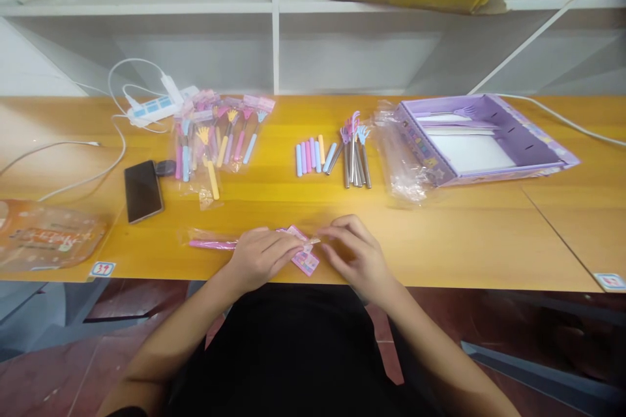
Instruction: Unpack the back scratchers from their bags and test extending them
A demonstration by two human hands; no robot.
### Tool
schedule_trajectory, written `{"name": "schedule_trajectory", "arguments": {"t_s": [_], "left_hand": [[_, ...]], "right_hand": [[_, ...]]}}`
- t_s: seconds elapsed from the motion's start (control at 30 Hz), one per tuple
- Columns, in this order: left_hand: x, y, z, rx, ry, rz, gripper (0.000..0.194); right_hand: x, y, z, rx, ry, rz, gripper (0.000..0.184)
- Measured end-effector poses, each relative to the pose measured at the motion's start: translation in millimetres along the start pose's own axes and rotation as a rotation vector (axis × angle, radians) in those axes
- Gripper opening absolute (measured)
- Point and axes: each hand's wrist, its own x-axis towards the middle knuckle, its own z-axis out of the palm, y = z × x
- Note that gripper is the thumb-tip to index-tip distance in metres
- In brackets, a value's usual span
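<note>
Room: white shelving (pixel 275 45) backs your far side. The surface (pixel 464 234), wood-toned, runs wide, its near edge at your waist.

Right of centre, toward the far edge: open purple box (pixel 425 151). Left of it, metal rods (pixel 357 166) and coloured handles (pixel 308 156). Farther left, bagged sticks (pixel 240 145); phone (pixel 143 191) nearer you.

Close in, just off the near edge: pink stick (pixel 212 244) in a clear sleeve (pixel 199 234), long axis left-right, about parallel to that edge. The plain end points left; a pink card (pixel 306 262) lies at the right end, between your hands.

Left hand (pixel 261 257) is nearer, over the stick's right part. Its grip looks closed on the sleeve, thumb hidden. Right hand (pixel 359 260) sits right of the card, grip part-open, fingers curled, thumb apart; you can't tell whether the tips touch the sleeve.
</note>
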Motion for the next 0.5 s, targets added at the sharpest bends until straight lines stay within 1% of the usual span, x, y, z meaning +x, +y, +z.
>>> {"name": "schedule_trajectory", "arguments": {"t_s": [0.1,0.23,0.33,0.4,0.43,0.5], "left_hand": [[-0.5,1.1,-1.2,0.001,-0.032,-0.017,0.014],[-1.1,1.6,-0.5,0.029,-0.044,0.012,0.016],[-1.2,-1.6,-5.6,0.063,-0.032,0.033,0.017],[-0.9,-6.2,-12.8,0.085,0.011,-0.002,0.013],[-0.7,-9.1,-17.0,0.097,0.039,-0.035,0.01],[-0.5,-14.8,-25.2,0.121,0.099,-0.095,0.006]], "right_hand": [[-1.9,2.2,1.1,0.0,-0.037,-0.016,0.016],[-0.9,2.6,3.5,-0.031,0.021,-0.023,0.013],[1.4,2.2,0.2,-0.037,0.06,-0.009,0.01],[2.1,2.5,-3.6,-0.004,0.091,0.066,0.013],[2.0,2.9,-4.8,0.041,0.088,0.132,0.016],[1.5,3.8,-4.6,0.177,0.011,0.291,0.021]]}}
